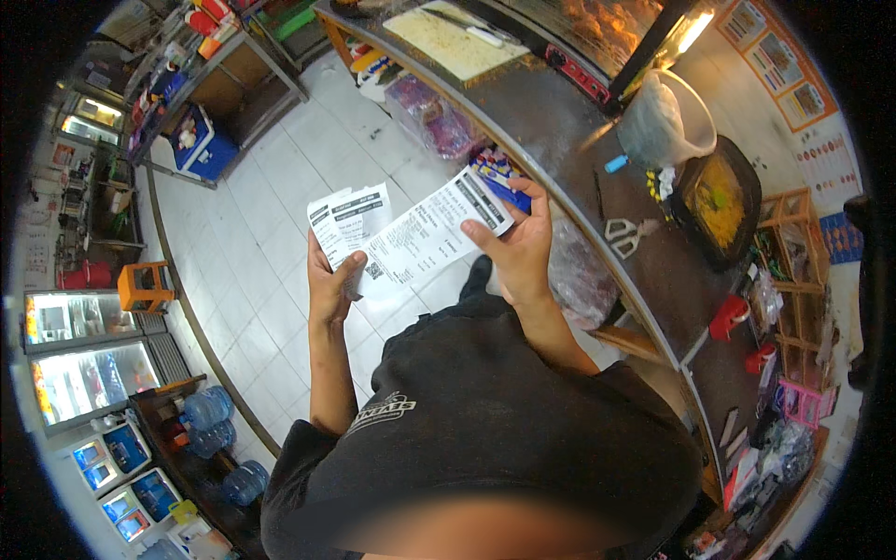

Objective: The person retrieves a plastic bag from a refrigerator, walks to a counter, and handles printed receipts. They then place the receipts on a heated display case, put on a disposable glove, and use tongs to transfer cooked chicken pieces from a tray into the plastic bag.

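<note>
Several printed paper receipts are spread between my two hands in front of my chest, above the tiled floor. My left hand [330,278] pinches a small bunch of receipts [374,203], its thumb lying over their lower edge. A longer receipt [427,234], bearing print and a square code, slants up to the right from that bunch. At its upper right end my right hand [521,241] grips it, thumb on the printed face and fingers behind. The left end of the long receipt overlaps the others near my left thumb.
Along my right runs a dark counter [546,133] with a cutting board [448,42], a knife [483,35], white-handled scissors [623,236], a white bucket [672,119] and a dark tray [721,199] of yellow food. Left are an orange stool [145,287], a blue cooler [213,150] and water bottles [210,406].
</note>
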Tool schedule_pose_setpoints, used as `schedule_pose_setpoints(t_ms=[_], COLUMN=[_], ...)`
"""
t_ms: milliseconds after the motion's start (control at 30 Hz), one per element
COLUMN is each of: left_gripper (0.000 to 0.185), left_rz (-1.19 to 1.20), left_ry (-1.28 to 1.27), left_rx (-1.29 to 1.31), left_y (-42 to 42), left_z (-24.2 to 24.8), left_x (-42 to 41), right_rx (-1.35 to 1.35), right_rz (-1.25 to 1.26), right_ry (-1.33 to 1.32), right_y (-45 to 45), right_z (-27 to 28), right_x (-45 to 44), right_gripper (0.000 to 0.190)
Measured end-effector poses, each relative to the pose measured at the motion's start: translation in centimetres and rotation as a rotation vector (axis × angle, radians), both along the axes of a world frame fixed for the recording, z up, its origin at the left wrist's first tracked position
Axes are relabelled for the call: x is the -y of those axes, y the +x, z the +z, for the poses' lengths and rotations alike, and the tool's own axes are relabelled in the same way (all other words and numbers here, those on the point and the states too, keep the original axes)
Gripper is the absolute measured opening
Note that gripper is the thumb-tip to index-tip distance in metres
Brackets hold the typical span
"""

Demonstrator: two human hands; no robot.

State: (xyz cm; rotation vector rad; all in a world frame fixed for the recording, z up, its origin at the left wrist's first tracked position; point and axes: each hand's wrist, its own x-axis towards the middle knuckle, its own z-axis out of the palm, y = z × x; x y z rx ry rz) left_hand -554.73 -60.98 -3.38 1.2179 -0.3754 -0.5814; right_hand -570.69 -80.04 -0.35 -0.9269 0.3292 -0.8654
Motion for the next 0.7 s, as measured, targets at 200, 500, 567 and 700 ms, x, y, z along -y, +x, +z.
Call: schedule_pose_setpoints(t_ms=[200, 500, 567, 700], left_gripper=[0.078, 0.066, 0.061, 0.057], left_rz=[-0.050, -0.141, -0.174, -0.262], left_ry=[-0.028, -0.108, -0.082, -0.138], left_rx=[-0.020, -0.260, -0.303, -0.318], left_y=[3.7, 7.0, 8.1, 10.8], left_z=[-0.7, -2.1, -2.0, -1.7], left_x=[7.0, 17.3, 19.6, 25.2], right_rx=[-0.009, 0.019, -0.023, -0.009], right_rz=[0.049, -0.082, -0.184, -0.411], right_ry=[-0.079, 0.008, 0.022, -0.046], right_y=[3.2, 5.6, 5.7, 6.3], right_z=[0.7, -0.1, -0.6, -1.4], right_x=[6.8, 13.8, 15.0, 17.4], right_gripper=[0.066, 0.060, 0.048, 0.032])
